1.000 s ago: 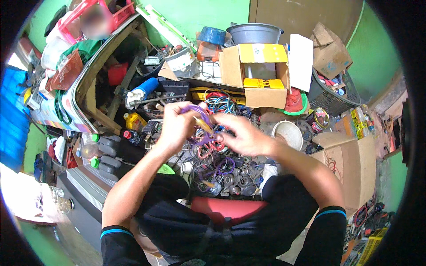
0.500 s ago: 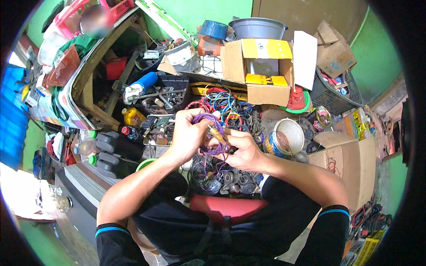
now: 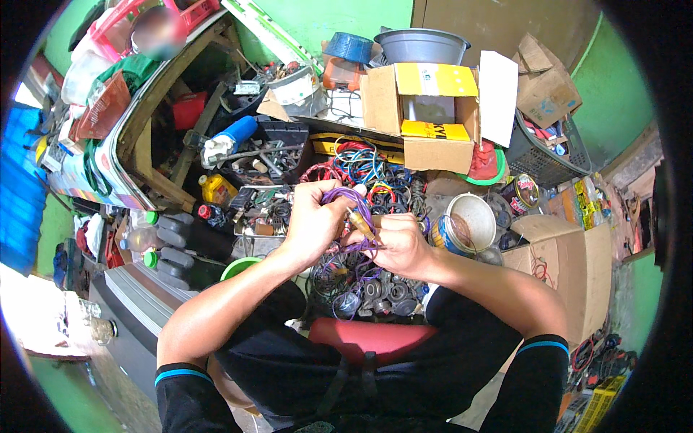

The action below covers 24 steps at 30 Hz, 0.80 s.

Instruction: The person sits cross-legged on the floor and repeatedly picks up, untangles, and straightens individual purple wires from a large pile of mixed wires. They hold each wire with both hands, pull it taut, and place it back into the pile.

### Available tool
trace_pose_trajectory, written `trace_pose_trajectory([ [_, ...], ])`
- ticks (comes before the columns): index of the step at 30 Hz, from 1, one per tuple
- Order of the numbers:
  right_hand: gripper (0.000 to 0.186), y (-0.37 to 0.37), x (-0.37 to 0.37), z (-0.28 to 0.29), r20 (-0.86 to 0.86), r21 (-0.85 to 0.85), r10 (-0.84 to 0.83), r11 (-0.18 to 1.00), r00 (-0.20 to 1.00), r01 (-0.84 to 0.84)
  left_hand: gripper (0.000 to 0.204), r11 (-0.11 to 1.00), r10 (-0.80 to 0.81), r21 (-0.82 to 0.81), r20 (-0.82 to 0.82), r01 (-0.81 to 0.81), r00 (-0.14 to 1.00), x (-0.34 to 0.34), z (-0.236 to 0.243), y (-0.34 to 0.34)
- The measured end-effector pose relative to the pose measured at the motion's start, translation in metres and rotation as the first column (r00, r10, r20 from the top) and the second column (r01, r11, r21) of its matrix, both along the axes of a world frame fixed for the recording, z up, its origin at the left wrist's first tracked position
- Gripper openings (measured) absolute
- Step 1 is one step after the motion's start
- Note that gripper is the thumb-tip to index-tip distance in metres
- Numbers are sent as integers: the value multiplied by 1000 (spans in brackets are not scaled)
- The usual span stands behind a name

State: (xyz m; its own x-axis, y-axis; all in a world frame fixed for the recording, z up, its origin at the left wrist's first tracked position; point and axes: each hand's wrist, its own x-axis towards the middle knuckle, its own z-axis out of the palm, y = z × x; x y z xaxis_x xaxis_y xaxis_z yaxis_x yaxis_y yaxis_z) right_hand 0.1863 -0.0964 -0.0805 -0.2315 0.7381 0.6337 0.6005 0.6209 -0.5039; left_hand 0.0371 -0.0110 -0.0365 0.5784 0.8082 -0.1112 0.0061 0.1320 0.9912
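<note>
My left hand (image 3: 314, 227) grips a coil of purple cable (image 3: 345, 198) at the centre of the view. A yellowish translucent piece (image 3: 362, 224), perhaps a plug, sits within the coil. My right hand (image 3: 397, 245) has its fingers closed on the lower part of the same coil, close beside the left. Beneath both hands lie tangled wires (image 3: 361, 162) in several colours, loose cable and dark round metal parts (image 3: 390, 289).
A white bucket (image 3: 473, 220) and open carton (image 3: 570, 278) stand at my right. Behind are a yellow-flapped box (image 3: 437, 155), tool crate (image 3: 278, 151) and grey basin (image 3: 419, 45). A wooden frame (image 3: 155, 166) and bottles (image 3: 148, 238) are at left.
Over the last second my hands have come closer together with the coil, my right hand moving lower. In the last half second the left hand has shifted slightly right.
</note>
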Motion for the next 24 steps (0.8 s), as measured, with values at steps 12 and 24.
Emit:
trace_pose_trajectory([
  [12,15,7,171,-59,903,-230,-162,602,399,765,12,982,149,-144,177,-124,973,-32,25,29],
  [24,32,3,29,23,-254,-462,-7,880,967,-115,15,951,153,-299,252,-74,956,-18,11,24],
])
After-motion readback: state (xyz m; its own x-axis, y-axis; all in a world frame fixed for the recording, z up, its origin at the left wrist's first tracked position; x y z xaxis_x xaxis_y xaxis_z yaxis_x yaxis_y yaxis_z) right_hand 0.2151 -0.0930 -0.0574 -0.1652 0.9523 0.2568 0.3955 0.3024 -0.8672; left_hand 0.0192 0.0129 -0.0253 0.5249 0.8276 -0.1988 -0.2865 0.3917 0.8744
